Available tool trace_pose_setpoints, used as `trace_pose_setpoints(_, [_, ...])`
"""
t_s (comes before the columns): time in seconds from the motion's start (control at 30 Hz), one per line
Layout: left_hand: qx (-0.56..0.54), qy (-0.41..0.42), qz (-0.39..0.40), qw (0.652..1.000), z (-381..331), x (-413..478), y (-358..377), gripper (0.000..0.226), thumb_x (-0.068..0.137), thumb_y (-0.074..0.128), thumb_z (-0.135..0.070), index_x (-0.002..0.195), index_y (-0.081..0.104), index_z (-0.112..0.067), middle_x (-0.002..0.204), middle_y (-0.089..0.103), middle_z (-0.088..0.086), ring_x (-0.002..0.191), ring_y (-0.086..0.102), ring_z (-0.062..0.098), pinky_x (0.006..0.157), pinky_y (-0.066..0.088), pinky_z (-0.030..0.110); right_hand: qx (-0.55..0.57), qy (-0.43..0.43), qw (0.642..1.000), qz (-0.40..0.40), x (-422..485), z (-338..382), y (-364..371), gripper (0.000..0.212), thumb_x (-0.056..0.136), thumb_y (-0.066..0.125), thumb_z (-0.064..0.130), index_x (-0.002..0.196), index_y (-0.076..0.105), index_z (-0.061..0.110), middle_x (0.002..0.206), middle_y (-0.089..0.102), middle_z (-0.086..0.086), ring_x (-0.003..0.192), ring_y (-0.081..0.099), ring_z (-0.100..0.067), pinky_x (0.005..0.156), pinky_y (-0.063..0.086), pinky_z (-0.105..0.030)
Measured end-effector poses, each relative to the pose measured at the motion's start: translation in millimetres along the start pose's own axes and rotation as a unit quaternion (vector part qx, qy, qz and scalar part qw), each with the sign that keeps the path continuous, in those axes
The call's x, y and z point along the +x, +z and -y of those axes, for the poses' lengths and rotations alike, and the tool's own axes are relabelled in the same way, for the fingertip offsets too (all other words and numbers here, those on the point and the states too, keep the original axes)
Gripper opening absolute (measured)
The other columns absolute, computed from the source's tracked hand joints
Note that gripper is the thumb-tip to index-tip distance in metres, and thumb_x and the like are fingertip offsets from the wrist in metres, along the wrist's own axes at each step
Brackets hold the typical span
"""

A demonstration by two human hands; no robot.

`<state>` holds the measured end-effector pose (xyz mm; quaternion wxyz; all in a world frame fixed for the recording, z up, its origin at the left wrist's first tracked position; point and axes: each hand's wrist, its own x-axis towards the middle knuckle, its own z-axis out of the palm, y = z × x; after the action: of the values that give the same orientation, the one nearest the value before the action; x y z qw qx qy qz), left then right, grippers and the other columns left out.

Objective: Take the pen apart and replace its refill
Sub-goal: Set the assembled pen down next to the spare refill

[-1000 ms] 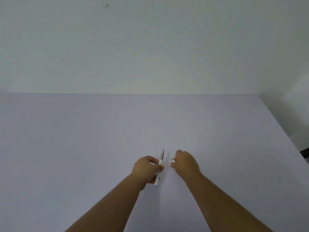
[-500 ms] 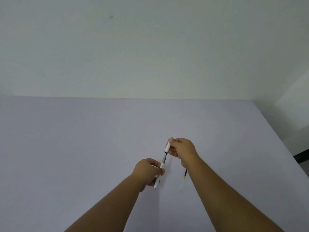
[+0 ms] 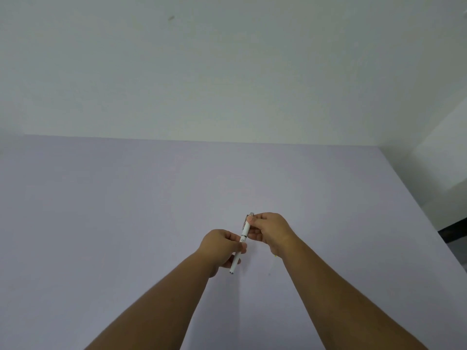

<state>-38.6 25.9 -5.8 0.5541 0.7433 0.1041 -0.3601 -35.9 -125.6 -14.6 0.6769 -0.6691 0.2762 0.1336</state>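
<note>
- Pen is being held in the air above the lilac surface, between both hands, near the middle of the view.
- Left hand is pinching the lower barrel, its grip narrow and closed around the white tube, with the barrel's end poking out below the fingers toward the person.
- Right hand is closing its fingertips on the upper section, the part with the clip and a metal band, so its grip is also narrow and holding the pen.
- Long axis is running from near-left to far-right, tilted away from the person: the lower end is lying toward the body, the clip end farther off and slightly right.
- Both halves are appearing joined at the band, with no gap showing between them; whether they are fully seated is too small to tell.
- Left hand is nearer the person, right hand farther along the same axis, so any twist or push is likely having to act along that line, the hands working against each other.
- Judging by this, the person is probably closing the pen up, or else testing the joint.
- A small yellowish speck is peeking out on the surface just beside the right wrist; what it is cannot be told.
</note>
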Motion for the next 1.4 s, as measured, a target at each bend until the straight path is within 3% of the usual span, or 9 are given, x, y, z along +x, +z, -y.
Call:
trace_pose_setpoints(0.13, [-0.002, -0.016, -0.003, 1.0, 9, -1, 2, 0.013, 0.082, 0.069, -0.011, 0.094, 0.068, -0.006, 0.09, 0.073, 0.012, 0.063, 0.065, 0.023, 0.059, 0.058, 0.03, -0.02, -0.002, 1.0, -0.007, -5, -11, 2, 0.02, 0.091, 0.059, 0.025, 0.082, 0.069, 0.01, 0.082, 0.072, -0.009, 0.07, 0.068, -0.016, 0.07, 0.058, -0.027])
trace_pose_setpoints(0.2, [-0.006, -0.027, -0.016, 0.999, 14, 1, 2, 0.012, 0.082, 0.069, -0.013, 0.093, 0.067, -0.009, 0.091, 0.071, 0.011, 0.064, 0.066, 0.023, 0.059, 0.059, 0.03, -0.108, -0.012, 0.993, -0.053, -5, -15, -1, 0.028, 0.091, 0.056, 0.034, 0.089, 0.069, 0.009, 0.086, 0.072, -0.01, 0.072, 0.068, -0.017, 0.075, 0.057, -0.029])
trace_pose_setpoints(0.3, [-0.001, -0.033, -0.045, 0.998, 22, 8, 3, 0.006, 0.081, 0.071, -0.016, 0.084, 0.066, -0.015, 0.084, 0.066, 0.006, 0.067, 0.063, 0.021, 0.063, 0.058, 0.032, -0.308, -0.034, 0.94, -0.139, -3, -24, -13, 0.026, 0.092, 0.05, 0.025, 0.098, 0.066, 0.006, 0.095, 0.07, -0.011, 0.086, 0.067, -0.026, 0.069, 0.049, -0.03])
trace_pose_setpoints(0.4, [0.023, -0.013, -0.092, 0.995, 31, 20, 9, 0.008, 0.077, 0.075, -0.018, 0.074, 0.068, -0.02, 0.073, 0.065, 0.0, 0.066, 0.059, 0.017, 0.078, 0.057, 0.036, -0.393, 0.011, 0.902, -0.179, -3, -39, -27, 0.019, 0.088, 0.05, 0.014, 0.096, 0.062, 0.0, 0.097, 0.07, -0.015, 0.085, 0.066, -0.029, 0.063, 0.046, -0.026])
trace_pose_setpoints(0.5, [0.016, -0.002, -0.126, 0.992, 37, 28, 16, 0.007, 0.074, 0.076, -0.018, 0.078, 0.07, -0.018, 0.071, 0.067, -0.001, 0.06, 0.06, 0.014, 0.078, 0.059, 0.036, -0.396, 0.027, 0.9, -0.181, 0, -53, -30, 0.017, 0.086, 0.054, 0.012, 0.093, 0.063, -0.001, 0.093, 0.07, -0.015, 0.074, 0.062, -0.025, 0.058, 0.043, -0.024])
trace_pose_setpoints(0.6, [0.021, 0.009, -0.156, 0.988, 39, 37, 23, 0.016, 0.072, 0.076, -0.017, 0.085, 0.068, -0.015, 0.078, 0.069, 0.0, 0.07, 0.065, 0.017, 0.081, 0.059, 0.037, -0.395, 0.016, 0.902, -0.175, 5, -61, -26, 0.018, 0.089, 0.053, 0.015, 0.092, 0.065, 0.002, 0.087, 0.069, -0.013, 0.064, 0.061, -0.019, 0.051, 0.041, -0.021])
trace_pose_setpoints(0.7, [0.039, 0.009, -0.161, 0.986, 42, 45, 30, 0.015, 0.072, 0.076, -0.018, 0.084, 0.067, -0.017, 0.082, 0.07, 0.0, 0.083, 0.068, 0.021, 0.084, 0.057, 0.038, -0.385, 0.009, 0.908, -0.165, 9, -65, -20, 0.019, 0.089, 0.053, 0.017, 0.098, 0.065, 0.005, 0.095, 0.07, -0.011, 0.082, 0.066, -0.024, 0.061, 0.043, -0.023])
trace_pose_setpoints(0.8, [0.05, 0.006, -0.162, 0.985, 47, 49, 37, 0.015, 0.074, 0.075, -0.019, 0.084, 0.065, -0.02, 0.082, 0.068, -0.003, 0.081, 0.066, 0.019, 0.083, 0.057, 0.037, -0.381, 0.001, 0.913, -0.146, 13, -69, -12, 0.02, 0.089, 0.055, 0.019, 0.1, 0.064, 0.006, 0.099, 0.07, -0.011, 0.091, 0.066, -0.026, 0.069, 0.046, -0.026])
trace_pose_setpoints(1.4, [0.068, 0.003, -0.174, 0.982, 57, 61, 47, 0.017, 0.074, 0.076, -0.02, 0.087, 0.065, -0.018, 0.077, 0.064, -0.005, 0.072, 0.063, 0.014, 0.079, 0.058, 0.035, -0.359, -0.007, 0.923, -0.14, 29, -77, -6, 0.018, 0.087, 0.06, 0.029, 0.091, 0.064, 0.012, 0.089, 0.07, -0.005, 0.073, 0.059, -0.017, 0.066, 0.048, -0.028])
